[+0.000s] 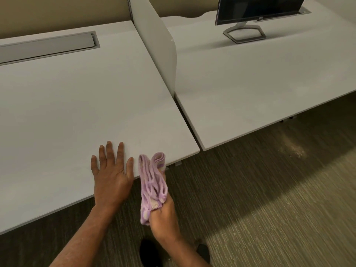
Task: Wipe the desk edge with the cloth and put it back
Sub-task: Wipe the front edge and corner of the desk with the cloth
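Two hands are at the near edge of the pale grey tabletop (77, 105), close to its right corner. The left hand (110, 175) lies flat on the surface, fingers (108, 151) spread apart and holding nothing, looking like a brace. Just to its right, the right hand (163, 218) has its fingers clamped on the lower end of the folded lilac terry cloth (153, 182), whose upper folds lie against the tabletop's front edge and lap slightly over it.

To my eye the wipe along the edge is under way. To do it well: press the folds firmly against the rim, wrap them over top and face together, and draw them along in one steady pass rather than dabbing. The loose lower tail could flap free, so a tighter bunch would help. Far right, a dark flat monitor on a silver stand (256, 12) sits on the neighbouring desk, well apart.
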`<state>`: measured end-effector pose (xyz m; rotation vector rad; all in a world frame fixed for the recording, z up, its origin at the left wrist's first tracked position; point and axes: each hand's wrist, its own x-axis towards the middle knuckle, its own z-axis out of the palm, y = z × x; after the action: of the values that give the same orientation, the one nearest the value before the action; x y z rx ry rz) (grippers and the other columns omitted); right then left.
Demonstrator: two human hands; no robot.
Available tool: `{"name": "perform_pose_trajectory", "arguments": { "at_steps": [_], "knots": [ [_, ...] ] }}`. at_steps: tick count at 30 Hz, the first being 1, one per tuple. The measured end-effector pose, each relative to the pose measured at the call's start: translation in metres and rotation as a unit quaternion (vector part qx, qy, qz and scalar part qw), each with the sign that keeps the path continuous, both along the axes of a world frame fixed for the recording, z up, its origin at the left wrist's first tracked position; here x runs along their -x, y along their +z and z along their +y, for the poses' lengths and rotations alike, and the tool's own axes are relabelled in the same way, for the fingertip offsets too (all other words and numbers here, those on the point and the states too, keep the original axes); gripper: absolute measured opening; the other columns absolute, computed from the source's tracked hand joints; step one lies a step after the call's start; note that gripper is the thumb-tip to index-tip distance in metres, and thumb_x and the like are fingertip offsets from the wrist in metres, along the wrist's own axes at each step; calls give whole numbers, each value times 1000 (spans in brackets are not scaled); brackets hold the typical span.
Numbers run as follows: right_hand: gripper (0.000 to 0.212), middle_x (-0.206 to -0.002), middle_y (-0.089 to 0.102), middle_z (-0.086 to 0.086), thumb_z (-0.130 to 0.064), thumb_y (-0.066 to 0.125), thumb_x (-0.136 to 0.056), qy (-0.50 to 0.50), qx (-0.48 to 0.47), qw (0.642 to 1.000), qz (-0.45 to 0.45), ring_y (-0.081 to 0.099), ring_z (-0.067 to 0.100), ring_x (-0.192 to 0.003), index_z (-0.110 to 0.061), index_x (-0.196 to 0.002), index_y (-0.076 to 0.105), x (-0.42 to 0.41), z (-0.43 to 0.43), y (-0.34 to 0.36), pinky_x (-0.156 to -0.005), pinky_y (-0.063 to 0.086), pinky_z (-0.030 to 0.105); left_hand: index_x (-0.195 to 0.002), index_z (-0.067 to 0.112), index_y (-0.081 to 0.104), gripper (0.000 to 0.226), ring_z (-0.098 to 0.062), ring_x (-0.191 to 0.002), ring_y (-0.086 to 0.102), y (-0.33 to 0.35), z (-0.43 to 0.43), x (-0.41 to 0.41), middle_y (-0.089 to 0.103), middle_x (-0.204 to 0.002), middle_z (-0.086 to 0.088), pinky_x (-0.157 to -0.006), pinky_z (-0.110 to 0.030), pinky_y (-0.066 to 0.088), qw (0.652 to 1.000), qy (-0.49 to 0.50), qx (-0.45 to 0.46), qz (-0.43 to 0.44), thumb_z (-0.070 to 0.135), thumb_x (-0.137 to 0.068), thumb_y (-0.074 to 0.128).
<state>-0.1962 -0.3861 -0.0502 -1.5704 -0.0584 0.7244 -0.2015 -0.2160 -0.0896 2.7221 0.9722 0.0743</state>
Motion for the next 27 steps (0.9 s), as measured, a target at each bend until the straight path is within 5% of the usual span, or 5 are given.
{"name": "perform_pose_trajectory", "arguments": {
  "at_steps": [7,13,18,23,27],
  "knots": [
    [41,-128,61,-12,-8,48,-104,-342,3,939,-15,59,6,-120,-37,-133,51,-42,-20,15,-108,45,31,-164,24,7,69,-26,-160,-7,3,-2,0,0,-174,-10,-129,-52,-3,1000,0,-8,13,57,-103,7],
    [46,-141,60,0,-12,50,-104,-301,31,953,-21,56,15,-130,-20,-149,45,-67,-1,-7,-116,41,41,-164,23,7,69,-27,-160,-6,1,0,0,0,-174,-11,-129,-53,-2,1000,-1,-11,14,56,-103,8],
    [43,-119,61,-21,-10,49,-104,-291,15,957,3,57,-6,-114,-28,-143,47,-57,13,-4,-88,45,4,-164,23,10,69,-28,-161,-3,0,-1,1,2,-173,-12,-129,-54,0,1000,-2,-9,7,55,-103,10],
    [45,-138,61,-5,-8,47,-105,-217,22,976,26,56,11,-129,-24,-147,47,-38,4,-2,-114,42,33,-163,22,13,69,-30,-161,1,-2,1,0,5,-173,-13,-129,-56,3,1000,-4,-16,8,55,-103,11],
    [45,-135,63,-5,-7,48,-104,-185,14,983,8,57,15,-129,-26,-144,50,-30,-5,8,-109,46,28,-163,22,13,69,-29,-161,-1,-3,0,1,4,-173,-12,-129,-55,2,1000,-4,-13,0,55,-103,12]
  ]
}}
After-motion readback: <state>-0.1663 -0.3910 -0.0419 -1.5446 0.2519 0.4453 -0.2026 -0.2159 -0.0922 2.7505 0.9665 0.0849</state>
